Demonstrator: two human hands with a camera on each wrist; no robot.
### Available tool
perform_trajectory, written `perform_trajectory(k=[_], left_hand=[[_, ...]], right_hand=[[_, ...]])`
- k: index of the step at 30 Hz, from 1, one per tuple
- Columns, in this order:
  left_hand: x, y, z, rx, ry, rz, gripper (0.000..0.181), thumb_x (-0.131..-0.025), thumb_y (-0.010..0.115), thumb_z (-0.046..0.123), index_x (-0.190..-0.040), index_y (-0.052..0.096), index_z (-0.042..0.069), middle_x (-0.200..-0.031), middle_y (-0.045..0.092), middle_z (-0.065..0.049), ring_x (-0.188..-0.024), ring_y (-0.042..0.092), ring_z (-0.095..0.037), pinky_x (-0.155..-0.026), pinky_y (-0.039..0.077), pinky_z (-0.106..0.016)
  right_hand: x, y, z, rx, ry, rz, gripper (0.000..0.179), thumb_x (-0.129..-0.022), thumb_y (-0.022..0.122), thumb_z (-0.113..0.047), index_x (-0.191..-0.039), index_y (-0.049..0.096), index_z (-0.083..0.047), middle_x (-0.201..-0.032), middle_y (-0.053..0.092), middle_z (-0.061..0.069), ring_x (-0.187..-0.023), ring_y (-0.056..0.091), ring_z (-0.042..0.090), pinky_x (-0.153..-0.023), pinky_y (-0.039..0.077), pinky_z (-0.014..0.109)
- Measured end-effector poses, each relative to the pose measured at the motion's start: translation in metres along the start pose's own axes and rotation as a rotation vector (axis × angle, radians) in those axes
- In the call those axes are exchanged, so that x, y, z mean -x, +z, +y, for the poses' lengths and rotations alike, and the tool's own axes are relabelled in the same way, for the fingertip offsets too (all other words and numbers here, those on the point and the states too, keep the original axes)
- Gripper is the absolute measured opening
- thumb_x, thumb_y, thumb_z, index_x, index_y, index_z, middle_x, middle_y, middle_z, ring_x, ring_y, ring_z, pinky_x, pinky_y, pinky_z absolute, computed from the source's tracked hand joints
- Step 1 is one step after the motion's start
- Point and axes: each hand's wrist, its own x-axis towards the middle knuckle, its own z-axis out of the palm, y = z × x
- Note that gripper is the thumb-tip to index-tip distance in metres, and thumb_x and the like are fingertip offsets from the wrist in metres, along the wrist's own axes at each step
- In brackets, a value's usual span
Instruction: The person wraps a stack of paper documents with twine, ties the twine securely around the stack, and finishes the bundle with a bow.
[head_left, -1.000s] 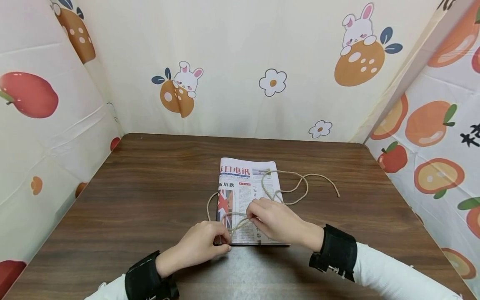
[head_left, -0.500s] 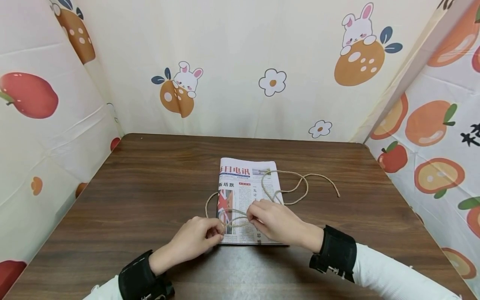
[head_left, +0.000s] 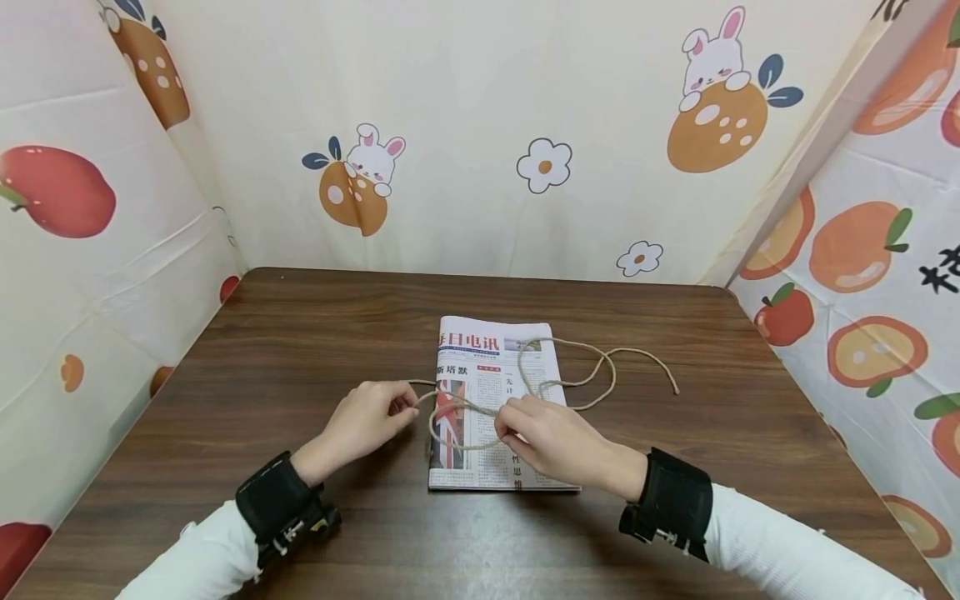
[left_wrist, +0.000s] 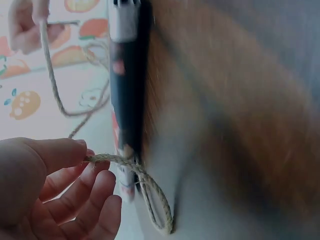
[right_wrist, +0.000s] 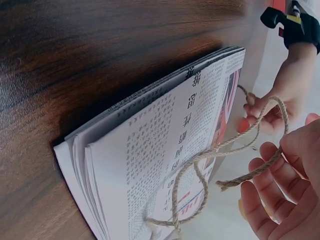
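A folded stack of newspapers [head_left: 483, 475] lies on the wooden table, with thin beige twine [head_left: 577, 343] running across it. At the stack's left edge, my left hand [head_left: 371, 421] pinches a length of the twine between thumb and fingertips; the left wrist view shows a twine loop [left_wrist: 162, 207] hanging past those fingers. Over the middle of the stack, my right hand [head_left: 555, 442] pinches another part, whose frayed end [right_wrist: 227, 185] sticks out past the fingers in the right wrist view. Between the hands the twine forms a loop over the printed picture.
Spare twine curls onto the table right of the stack, its loose tail [head_left: 667, 375] ending there. Fruit- and rabbit-printed cloth [head_left: 465, 167] encloses the brown table [head_left: 322, 325] at the back and both sides. Black bands [head_left: 667, 504] wrap both wrists.
My left hand has moved up and left from the stack's lower left corner, drawing the twine outward and widening the loop. My right hand has stayed almost in place.
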Motion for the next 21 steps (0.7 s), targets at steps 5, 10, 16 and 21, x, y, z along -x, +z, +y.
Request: perform_trajectory(k=[5,10,16,21], left_hand=[[-0.013,0.001,-0.009,-0.034,0.003,0.009,0.004,-0.081,0.068,0.017,-0.078,0.066,0.017,-0.065,0.057,0.01,-0.057,0.049,-0.004,-0.051,0.039,-0.024],[-0.022,0.003,-0.009,-0.027,-0.016,-0.026,0.004,-0.081,0.069,0.019,-0.079,0.066,0.016,-0.066,0.057,0.008,-0.058,0.049,-0.006,-0.052,0.038,-0.025],[-0.025,0.001,0.0,-0.035,0.01,-0.07,0.006,-0.08,0.07,0.021,-0.083,0.069,0.016,-0.066,0.056,0.008,-0.057,0.048,-0.006,-0.051,0.038,-0.024],[-0.023,-0.007,0.011,-0.072,0.065,-0.048,0.006,-0.079,0.071,0.021,-0.083,0.068,0.017,-0.068,0.057,0.01,-0.06,0.049,-0.004,-0.052,0.039,-0.023]], right_hand=[[0.001,0.002,0.001,-0.001,-0.008,0.01,0.016,-0.079,0.065,-0.009,-0.083,0.052,-0.017,-0.074,0.049,-0.01,-0.066,0.046,0.004,-0.059,0.039,0.02],[0.001,0.005,0.002,0.0,-0.01,0.005,0.015,-0.08,0.065,-0.009,-0.084,0.052,-0.017,-0.075,0.05,-0.01,-0.067,0.045,0.004,-0.059,0.039,0.02],[0.001,0.003,0.006,0.0,0.029,-0.024,0.016,-0.08,0.066,-0.01,-0.084,0.052,-0.018,-0.076,0.05,-0.01,-0.067,0.044,0.004,-0.058,0.038,0.018],[0.001,0.002,0.009,-0.01,0.035,-0.021,0.016,-0.081,0.066,-0.011,-0.083,0.052,-0.019,-0.075,0.05,-0.011,-0.065,0.043,0.004,-0.055,0.036,0.017]])
